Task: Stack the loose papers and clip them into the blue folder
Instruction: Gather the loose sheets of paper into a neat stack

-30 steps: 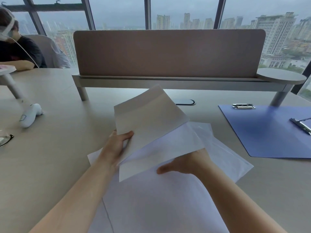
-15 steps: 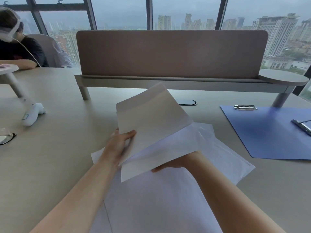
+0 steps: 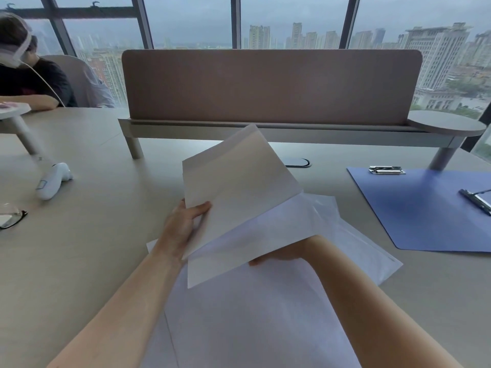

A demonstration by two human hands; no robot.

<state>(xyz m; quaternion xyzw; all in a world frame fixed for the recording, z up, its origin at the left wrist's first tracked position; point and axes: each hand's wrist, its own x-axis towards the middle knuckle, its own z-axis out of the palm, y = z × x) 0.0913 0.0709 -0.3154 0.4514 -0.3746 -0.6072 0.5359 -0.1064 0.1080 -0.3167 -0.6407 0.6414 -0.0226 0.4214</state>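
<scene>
The left hand (image 3: 186, 224) pinches the near corner of a raised sheet of paper (image 3: 239, 181), thumb on top and fingers behind, so the sheet tilts up off the tabletop (image 3: 79, 261). The right hand (image 3: 279, 257) reaches under a second lifted sheet (image 3: 239, 251); its fingers are covered by the paper, so whether it grips or only supports the sheet cannot be told. More loose papers (image 3: 252, 314) lie overlapped and askew beneath both forearms, one corner fanning out toward the right. The blue folder (image 3: 425, 211) lies open and flat well to the right, apart from the papers, with a metal clip (image 3: 386, 170) at its far edge and a second clip (image 3: 475, 200) near the frame's right side, partly cut off. The sheets look light, thin and floppy, likely to slide over each other and crease if squeezed, so taking them by the edges and squaring them against the tabletop seems wise. How many sheets there are is hard to make out.
</scene>
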